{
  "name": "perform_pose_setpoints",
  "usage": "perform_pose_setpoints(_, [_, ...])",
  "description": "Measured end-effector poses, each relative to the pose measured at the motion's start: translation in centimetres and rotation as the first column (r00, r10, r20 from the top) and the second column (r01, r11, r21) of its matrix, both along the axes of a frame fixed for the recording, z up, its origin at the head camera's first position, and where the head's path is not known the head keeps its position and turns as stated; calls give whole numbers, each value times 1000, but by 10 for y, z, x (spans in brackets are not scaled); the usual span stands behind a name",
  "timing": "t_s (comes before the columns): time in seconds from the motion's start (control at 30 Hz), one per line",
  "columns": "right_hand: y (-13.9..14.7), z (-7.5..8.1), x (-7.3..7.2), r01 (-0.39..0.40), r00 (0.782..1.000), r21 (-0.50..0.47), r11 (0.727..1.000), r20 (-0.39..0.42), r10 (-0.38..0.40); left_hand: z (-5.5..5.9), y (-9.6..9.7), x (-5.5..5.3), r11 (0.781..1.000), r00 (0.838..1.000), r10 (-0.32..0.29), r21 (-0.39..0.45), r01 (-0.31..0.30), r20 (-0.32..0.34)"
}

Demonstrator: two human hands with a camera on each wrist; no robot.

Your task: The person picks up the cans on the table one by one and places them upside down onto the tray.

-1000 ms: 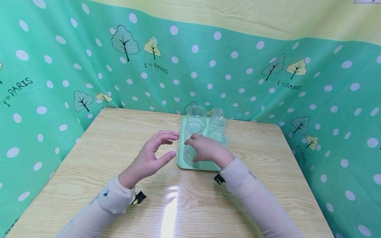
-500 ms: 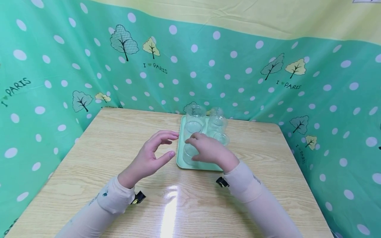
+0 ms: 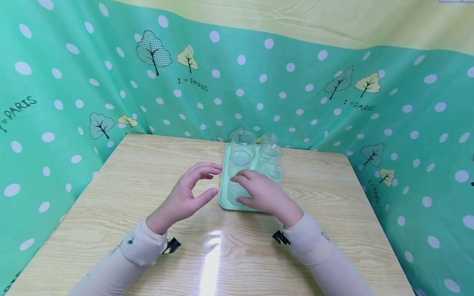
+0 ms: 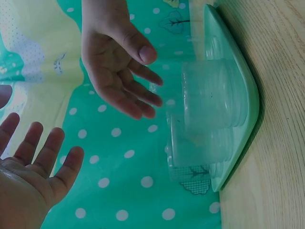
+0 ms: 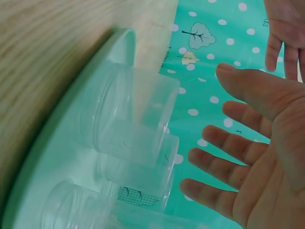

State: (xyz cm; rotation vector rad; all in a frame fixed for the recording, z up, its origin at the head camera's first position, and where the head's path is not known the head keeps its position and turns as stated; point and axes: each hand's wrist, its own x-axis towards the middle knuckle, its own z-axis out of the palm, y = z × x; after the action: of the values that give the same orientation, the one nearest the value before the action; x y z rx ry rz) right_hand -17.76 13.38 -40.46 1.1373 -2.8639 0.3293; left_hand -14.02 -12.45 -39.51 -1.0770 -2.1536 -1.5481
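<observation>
Several clear plastic jars stand in two columns on a pale green tray. My right hand is over the front of the tray, fingers loosely bent, above the front-left jar, which it partly hides. In the right wrist view that hand stays apart from the near jar, with nothing in its fingers. Left of the tray, my left hand hovers with thumb and fingers spread, holding nothing. The left wrist view shows ridged rings at the tray end of a jar.
The tray lies toward the back of a wooden table. A green polka-dot curtain hangs close behind it and along both sides. Two more jar columns' members, a rear-left jar and a front-right jar, stand near the right hand.
My right hand has drawn back slightly toward me and to the right, off the front-left jar. The left hand and the jars hold their places.
</observation>
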Motion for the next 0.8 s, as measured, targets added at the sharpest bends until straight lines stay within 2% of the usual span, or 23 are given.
perform_pose_setpoints(0.47, [6, -12, 15, -144, 986, -136, 980, -98, 132, 1, -2, 0, 1000, 1000, 7, -15, -7, -24])
perform_pose_setpoints(0.6, [6, -13, 18, -162, 982, -157, 974, -119, 144, 2, -1, 0, 1000, 1000, 8, -20, -9, -20])
perform_pose_setpoints(0.8, [5, -11, 23, -165, 983, -169, 972, -106, 148, 1, -2, 0, 1000, 1000, 11, -20, -12, -11])
